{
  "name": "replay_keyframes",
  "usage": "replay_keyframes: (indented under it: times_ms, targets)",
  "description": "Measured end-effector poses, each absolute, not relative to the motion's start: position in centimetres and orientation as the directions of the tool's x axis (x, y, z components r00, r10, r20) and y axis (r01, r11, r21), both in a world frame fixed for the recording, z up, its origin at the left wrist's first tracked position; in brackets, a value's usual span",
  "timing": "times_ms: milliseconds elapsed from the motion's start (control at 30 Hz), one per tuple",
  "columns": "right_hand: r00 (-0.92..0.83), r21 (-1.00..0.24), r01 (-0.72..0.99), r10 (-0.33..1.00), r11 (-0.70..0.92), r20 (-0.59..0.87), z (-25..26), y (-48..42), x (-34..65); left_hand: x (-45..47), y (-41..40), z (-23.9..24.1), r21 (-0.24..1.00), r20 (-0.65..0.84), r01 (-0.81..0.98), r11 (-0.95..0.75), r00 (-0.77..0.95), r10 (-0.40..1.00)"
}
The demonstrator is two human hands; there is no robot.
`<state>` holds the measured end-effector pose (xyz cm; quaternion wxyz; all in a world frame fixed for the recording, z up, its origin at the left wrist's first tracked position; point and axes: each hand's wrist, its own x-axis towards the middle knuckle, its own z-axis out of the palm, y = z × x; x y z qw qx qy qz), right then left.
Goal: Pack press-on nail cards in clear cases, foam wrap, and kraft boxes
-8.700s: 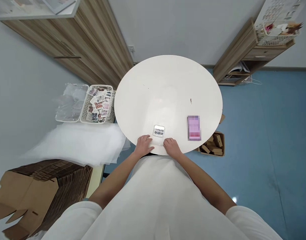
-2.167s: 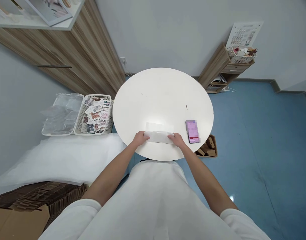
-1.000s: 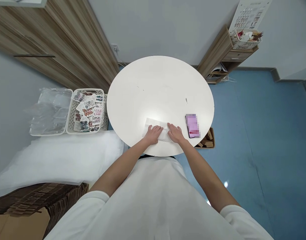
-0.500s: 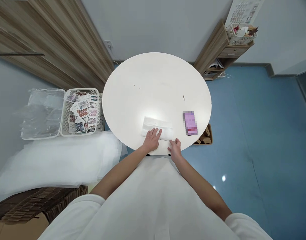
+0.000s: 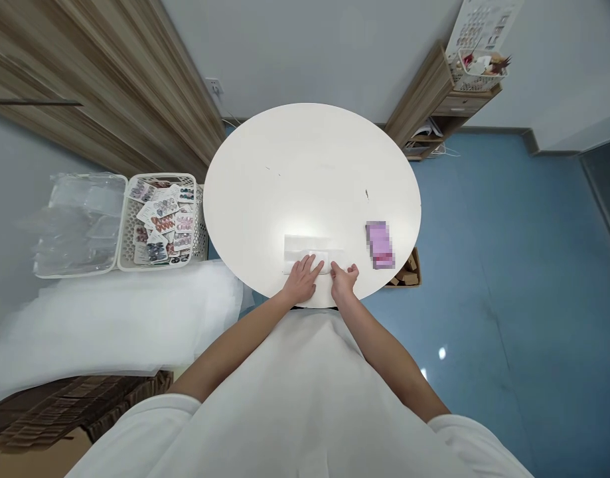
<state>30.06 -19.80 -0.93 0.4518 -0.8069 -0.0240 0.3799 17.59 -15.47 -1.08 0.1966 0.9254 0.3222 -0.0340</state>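
A folded white packing foam sheet (image 5: 295,245) lies near the front edge of the round white table (image 5: 305,153). My left hand (image 5: 301,280) rests flat on it with its fingers spread. At the sheet's right end is my right hand (image 5: 342,280), its fingers curled and its thumb against the edge of the sheet. The sheet's right part is partly covered by the hands, and whether something is wrapped inside cannot be seen. To the right of my right hand lies a purple item (image 5: 380,244), blurred by pixelation, on the table.
Left of the table stand a white basket (image 5: 200,229) of carded items and another basket (image 5: 121,226) holding clear plastic packs. White sheets (image 5: 135,318) are stacked below them. A box of small brown cartons (image 5: 410,277) sits under the right edge. Behind stands a wooden cabinet (image 5: 424,93).
The foam sheet has turned to lie straighter along the table edge. My right hand has shifted left and slightly up against its right end. My left hand stays pressed on it.
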Motion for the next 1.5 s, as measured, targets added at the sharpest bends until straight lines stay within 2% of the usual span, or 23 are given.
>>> replay_keyframes:
  times_ms: [133,233,367,500,667,833,1000,1133,1233,1300,1367,1433,1500]
  targets:
    - [0.603,-0.754,-0.385,0.473,-0.532,-0.642,-0.7,-19.3,30.8,17.7,-15.7,-1.4,0.375,-0.168,0.614,-0.695,0.782,0.600]
    - [0.493,-0.754,-0.353,0.575,-0.554,-0.653,-0.2,-18.9,31.9,17.6,-15.8,-1.7,0.404,-0.163,0.606,-0.685,0.785,0.598]
    - [0.478,-0.787,-0.148,0.653,-0.599,-0.587,0.2,-18.7,33.3,17.5,-15.7,-1.9,0.426,-0.173,0.601,-0.677,0.788,0.590]
    - [0.459,-0.813,0.080,0.746,-0.576,-0.483,0.5,-18.2,33.3,17.6,-15.4,-1.7,0.443,-0.174,0.584,-0.680,0.800,0.574]
    - [0.365,-0.725,0.351,0.799,-0.593,-0.477,1.4,-17.1,32.7,17.3,-14.8,-1.3,0.490,-0.144,0.554,-0.673,0.813,0.564]
    - [0.221,-0.672,0.427,0.790,-0.605,-0.571,2.4,-16.4,33.1,17.1,-15.2,-0.7,0.582,-0.090,0.564,-0.586,0.761,0.643]
    - [0.145,-0.643,0.531,0.806,-0.553,-0.574,2.5,-15.8,34.0,17.3,-16.0,-0.8,0.495,-0.064,0.515,-0.700,0.825,0.562]
    - [0.130,-0.594,0.705,0.894,-0.388,-0.430,2.0,-16.4,34.1,16.6,-15.8,-1.2,0.418,-0.113,0.526,-0.741,0.839,0.532]
    - [0.129,-0.574,0.766,0.944,-0.290,-0.304,1.2,-17.8,33.4,16.1,-16.0,-1.0,0.438,-0.123,0.535,-0.723,0.832,0.541]
    - [0.136,-0.575,0.772,0.954,-0.270,-0.267,0.7,-18.5,32.8,15.9,-16.7,-0.6,0.495,-0.136,0.583,-0.644,0.784,0.606]
    - [0.124,-0.571,0.781,0.960,-0.251,-0.253,0.2,-18.9,32.5,15.9,-17.9,-0.1,0.581,-0.185,0.680,-0.448,0.646,0.740]
    - [0.099,-0.559,0.797,0.963,-0.228,-0.252,0.0,-18.9,32.4,16.0,-19.3,0.3,0.670,-0.303,0.736,-0.099,0.393,0.868]
    - [0.065,-0.554,0.808,0.964,-0.202,-0.257,-0.1,-18.7,32.6,16.2,-20.3,0.7,0.726,-0.459,0.627,0.285,0.133,0.878]
